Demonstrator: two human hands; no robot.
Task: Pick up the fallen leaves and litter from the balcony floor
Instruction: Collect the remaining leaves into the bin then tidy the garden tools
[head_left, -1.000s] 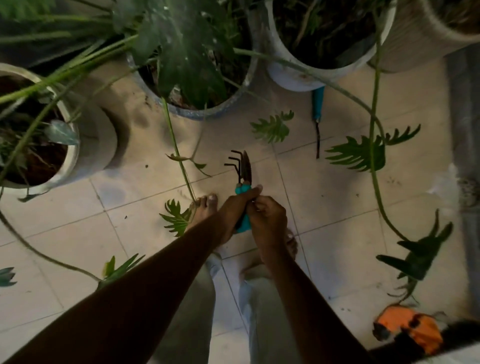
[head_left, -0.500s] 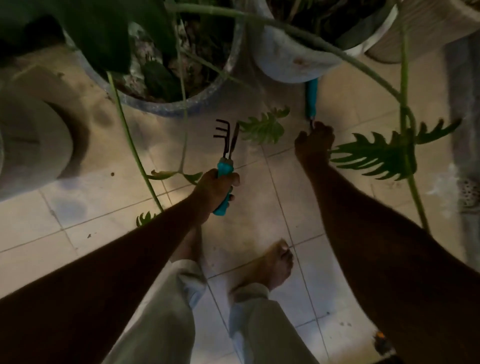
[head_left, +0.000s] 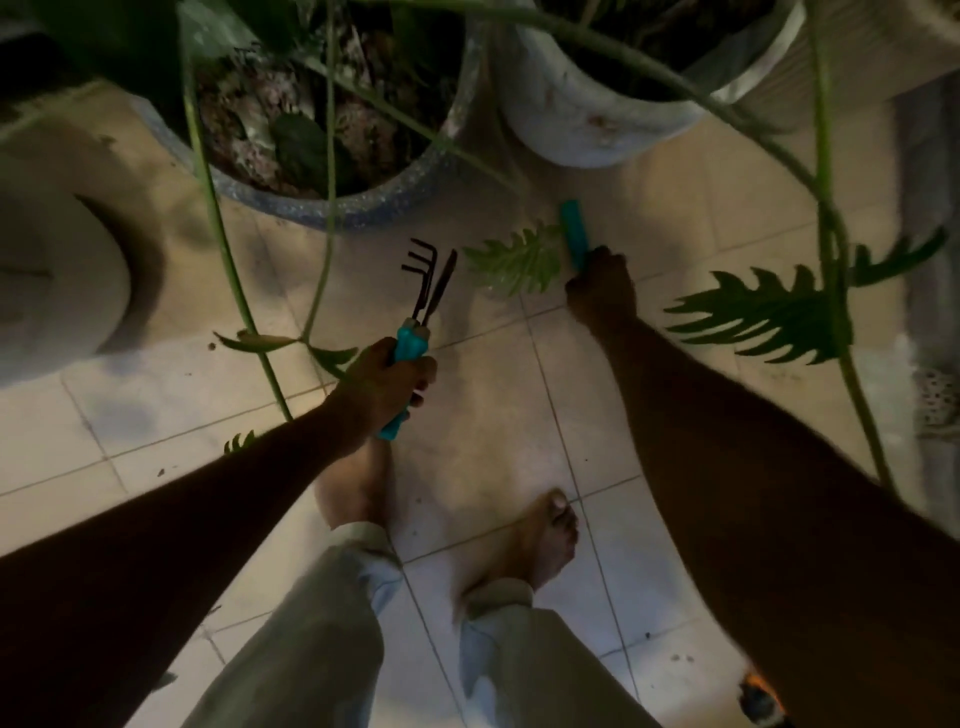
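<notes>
Landmark: speckled grey round plant pot (head_left: 374, 213).
Left hand (head_left: 384, 382): in front of the pot, fingers clamped round the teal handles of a dark metal hand rake and trowel (head_left: 423, 291).
Right hand (head_left: 602, 288): right of the pot, touching a teal-handled tool (head_left: 573, 234) on the beige floor tiles (head_left: 493, 415); finger closure cannot be told.
Litter: pale lobed leaf (head_left: 514, 262) front-right of the pot, between the two hands; dark soil crumbs (head_left: 688, 659) on tiles well in front of it.
Progress: judged early; hands are busy with tools, leaf and crumbs not yet lifted.
</notes>
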